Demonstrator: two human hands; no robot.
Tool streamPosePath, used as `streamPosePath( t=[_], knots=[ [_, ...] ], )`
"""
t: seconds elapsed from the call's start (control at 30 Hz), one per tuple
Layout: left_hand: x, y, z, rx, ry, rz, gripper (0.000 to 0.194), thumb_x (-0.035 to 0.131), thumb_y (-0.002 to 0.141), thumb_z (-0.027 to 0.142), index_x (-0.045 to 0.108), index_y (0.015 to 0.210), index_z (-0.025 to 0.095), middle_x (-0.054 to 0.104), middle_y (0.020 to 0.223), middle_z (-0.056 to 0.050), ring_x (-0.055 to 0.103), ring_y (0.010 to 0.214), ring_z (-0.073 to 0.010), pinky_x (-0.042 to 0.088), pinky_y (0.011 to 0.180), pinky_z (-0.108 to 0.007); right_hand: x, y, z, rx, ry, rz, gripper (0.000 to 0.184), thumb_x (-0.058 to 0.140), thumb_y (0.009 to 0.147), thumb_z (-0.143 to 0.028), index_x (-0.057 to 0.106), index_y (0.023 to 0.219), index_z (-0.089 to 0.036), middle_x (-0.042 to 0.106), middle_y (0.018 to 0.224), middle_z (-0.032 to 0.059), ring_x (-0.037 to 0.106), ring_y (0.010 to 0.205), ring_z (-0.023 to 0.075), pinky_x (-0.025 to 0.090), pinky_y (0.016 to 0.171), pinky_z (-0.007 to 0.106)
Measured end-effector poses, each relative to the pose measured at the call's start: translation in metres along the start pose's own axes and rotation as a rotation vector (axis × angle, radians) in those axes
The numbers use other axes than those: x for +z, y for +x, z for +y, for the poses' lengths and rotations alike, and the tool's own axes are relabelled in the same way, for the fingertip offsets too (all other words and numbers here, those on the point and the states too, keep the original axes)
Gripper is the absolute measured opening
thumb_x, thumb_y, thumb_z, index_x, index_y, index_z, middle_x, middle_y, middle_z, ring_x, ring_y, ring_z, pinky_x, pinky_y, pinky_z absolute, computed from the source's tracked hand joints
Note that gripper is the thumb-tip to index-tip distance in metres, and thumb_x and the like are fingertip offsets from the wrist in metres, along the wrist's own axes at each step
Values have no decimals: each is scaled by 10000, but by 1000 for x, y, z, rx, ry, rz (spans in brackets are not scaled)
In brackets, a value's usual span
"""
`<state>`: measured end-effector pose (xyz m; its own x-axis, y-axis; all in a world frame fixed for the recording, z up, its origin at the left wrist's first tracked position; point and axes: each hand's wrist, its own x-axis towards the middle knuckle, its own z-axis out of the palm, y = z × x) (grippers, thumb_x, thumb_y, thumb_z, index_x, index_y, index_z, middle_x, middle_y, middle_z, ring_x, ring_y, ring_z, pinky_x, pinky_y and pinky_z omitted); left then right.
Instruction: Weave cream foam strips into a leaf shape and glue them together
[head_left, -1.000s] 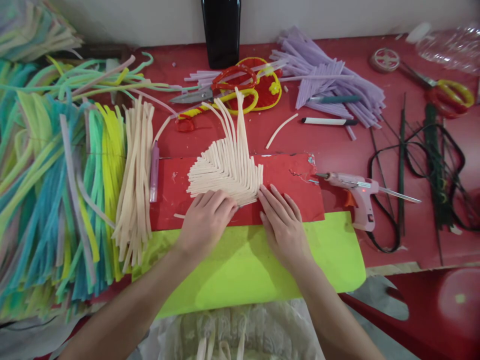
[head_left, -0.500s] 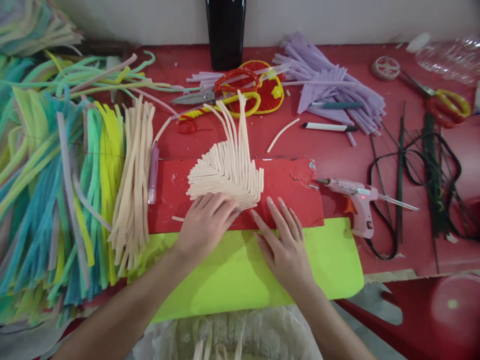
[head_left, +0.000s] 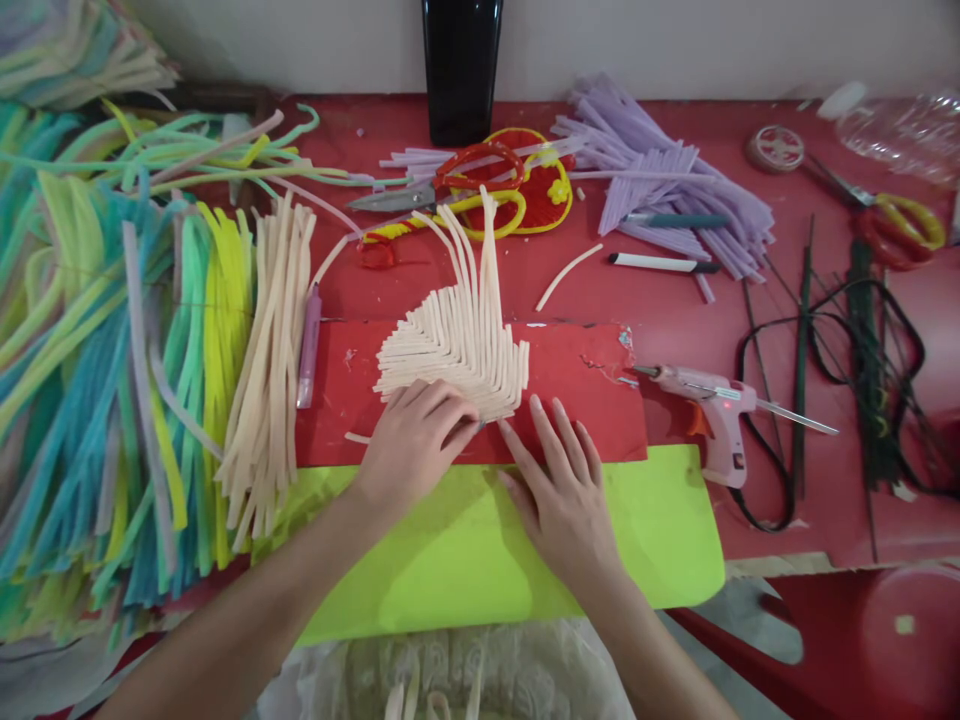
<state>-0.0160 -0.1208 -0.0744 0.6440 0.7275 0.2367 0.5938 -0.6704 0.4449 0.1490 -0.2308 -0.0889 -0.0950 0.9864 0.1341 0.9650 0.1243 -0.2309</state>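
Note:
A leaf-shaped piece of cream pipe cleaners (head_left: 457, 345), laid side by side in a herringbone pattern with several long ends pointing away from me, lies on a red board (head_left: 577, 400). At its lower left edge, the curled fingers of my left hand (head_left: 420, 435) close over the rim and hide it; the thumb side shows a small dark spot I cannot make out. My right hand (head_left: 562, 480) rests flat with fingers spread on the board, its index fingertip close by the piece's bottom tip. Beneath the board is a lime-green sheet (head_left: 510, 570).
Bundles of coloured pipe cleaners (head_left: 112, 380) and a cream bundle (head_left: 270, 370) crowd the left. A pink glue gun (head_left: 712, 400) lies right of the board. Farther back are red-and-yellow scissors (head_left: 457, 185), lilac pipe cleaners (head_left: 660, 180), a white marker (head_left: 660, 263) and a second pair of scissors (head_left: 877, 205).
The view has shifted slightly. Both hands stay in nearly the same place, and the cream piece keeps its position on the board.

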Motion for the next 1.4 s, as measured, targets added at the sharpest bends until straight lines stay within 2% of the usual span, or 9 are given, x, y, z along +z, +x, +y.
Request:
streamPosePath(
  t=[0.6, 0.83, 1.17, 1.4],
  knots=[
    [3, 2, -3, -42, -17, -15, 41, 635, 836, 195, 595, 832, 193, 629, 784, 5, 574, 782, -163, 421, 713, -291, -1, 1, -2, 22, -22, -25, 569, 488, 925, -285, 310, 1464, -254, 233, 1558, 107, 203, 1439, 292, 311, 1111, 511],
    [3, 2, -4, -41, -45, -28, 28, 603, 855, 181, 597, 841, 204, 648, 818, 0, 580, 793, -167, 430, 717, -307, 0, 2, -3, 39, -5, -32, 573, 475, 929, -286, 291, 1471, -272, 187, 1570, 88, 202, 1438, 303, 309, 1107, 530],
    [-8, -5, -10, 60, -90, -62, 137, 552, 881, 141, 598, 998, 195, 630, 928, -21, 591, 859, -161, 453, 774, -313, -1, 2, -4, 39, -44, -44, 565, 475, 929, -303, 310, 1466, -247, 194, 1567, 109, 199, 1438, 310, 313, 1103, 524],
    [-8, -5, -11, 63, -70, -65, 132, 548, 888, 147, 605, 996, 197, 626, 916, -17, 592, 857, -158, 456, 776, -310, 1, 1, -3, 39, -38, -23, 612, 495, 921, -291, 256, 1484, -261, 164, 1575, 95, 180, 1442, 319, 310, 1103, 525]
  ],
)
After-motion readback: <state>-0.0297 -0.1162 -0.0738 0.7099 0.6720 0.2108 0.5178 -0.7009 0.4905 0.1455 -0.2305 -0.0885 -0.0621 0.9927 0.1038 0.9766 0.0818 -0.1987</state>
